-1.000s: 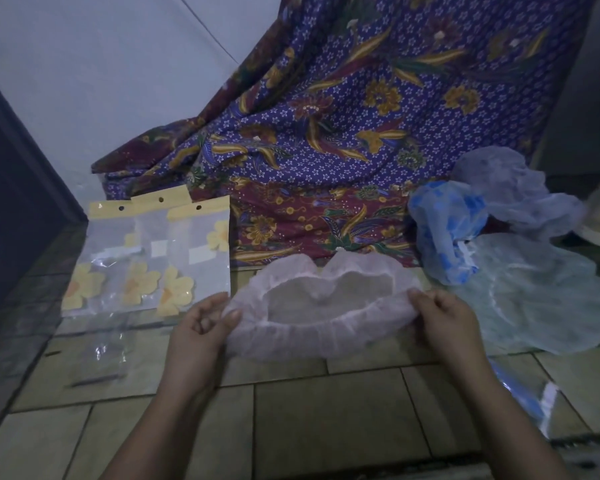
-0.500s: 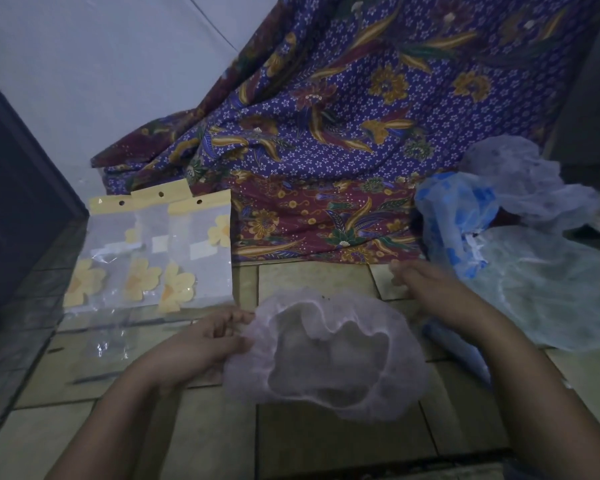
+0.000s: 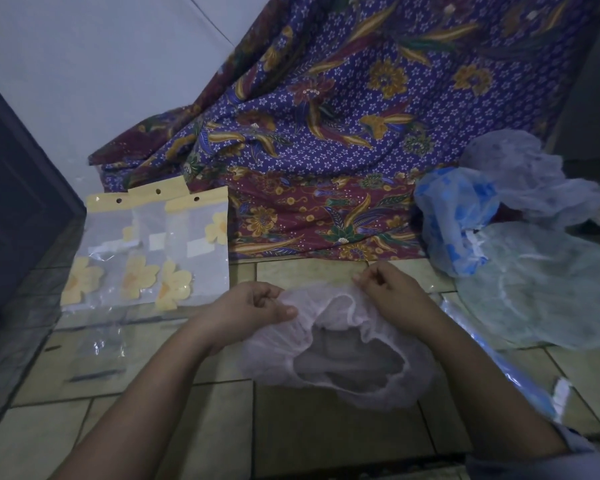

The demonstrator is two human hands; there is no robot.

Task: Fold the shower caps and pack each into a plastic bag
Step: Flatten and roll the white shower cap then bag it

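A pale pink shower cap (image 3: 343, 368) lies on the tiled floor in front of me, its elastic opening facing up. My left hand (image 3: 253, 308) pinches the cap's far left rim. My right hand (image 3: 387, 289) pinches the far right rim close by. Three plastic bags (image 3: 153, 251) with yellow headers and yellow flower prints lie overlapped on the floor to the left. More caps are piled at the right: a blue patterned one (image 3: 454, 216), a pale lilac one (image 3: 520, 178) and a pale green one (image 3: 541, 282).
A purple and maroon batik cloth (image 3: 343, 133) drapes down behind the work area. Clear empty bags (image 3: 94, 355) lie on the tiles at the lower left. A flat blue packed item (image 3: 520, 379) lies under my right forearm. A dark door (image 3: 14, 209) stands at the left.
The cap went from stretched wide between both hands to lying on the floor. My right hand let go, reached back, then came in to pinch the far rim near my left hand.
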